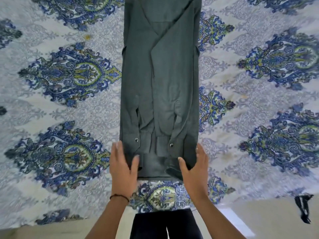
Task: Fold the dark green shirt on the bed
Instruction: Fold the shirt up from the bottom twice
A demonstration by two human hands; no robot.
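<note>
Left hand point(122, 163) and right hand point(196, 167) each hold a near corner of the dark green shirt point(160, 80), thumb laid on top of the cloth and fingers running along its outer edge, the cloth caught between them. A dark thread bracelet point(119, 197) circles the left wrist. From the hands the shirt stretches away as a long narrow strip down the middle of the bed point(60, 109), both sleeves folded inward with their snap cuffs point(136, 142) just beyond the thumbs, on a white spread with blue-green paisley.
</note>
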